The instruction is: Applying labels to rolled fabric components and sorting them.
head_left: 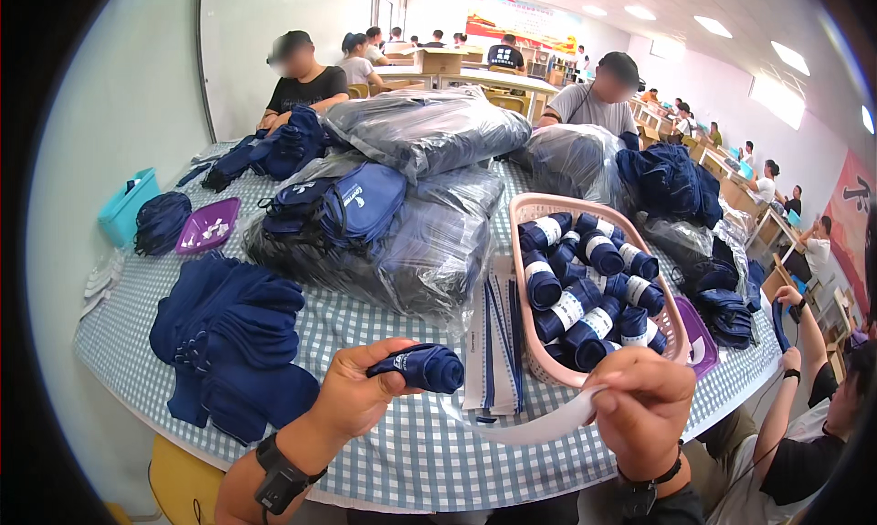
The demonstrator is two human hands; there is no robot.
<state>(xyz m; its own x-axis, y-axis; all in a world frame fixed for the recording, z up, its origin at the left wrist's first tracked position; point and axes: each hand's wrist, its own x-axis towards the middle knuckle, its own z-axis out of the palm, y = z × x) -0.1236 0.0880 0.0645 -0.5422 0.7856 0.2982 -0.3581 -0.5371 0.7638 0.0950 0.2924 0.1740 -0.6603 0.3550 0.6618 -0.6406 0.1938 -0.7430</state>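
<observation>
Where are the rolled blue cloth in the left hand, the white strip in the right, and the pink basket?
Rolled blue cloth (420,368): head view, middle of its side.
White strip (546,428): head view, its broad face.
Pink basket (551,368): head view, its near wall.

Narrow passage over checked tablecloth (340,322) between left hand (359,385) and plastic bag (440,251); pink basket (546,368) barrier rightward.

The left grip (361,392) is bare-fingered, and on its wrist I see a black strap (313,477) carrying a chunky black module (277,477), boxy with squared edges. The forearm (242,488) there is bare too. The right grip (642,402) is also bare; a thin dark band (654,479) circles that wrist, with another black device (638,499) just beneath, its details too dim to read.
</observation>
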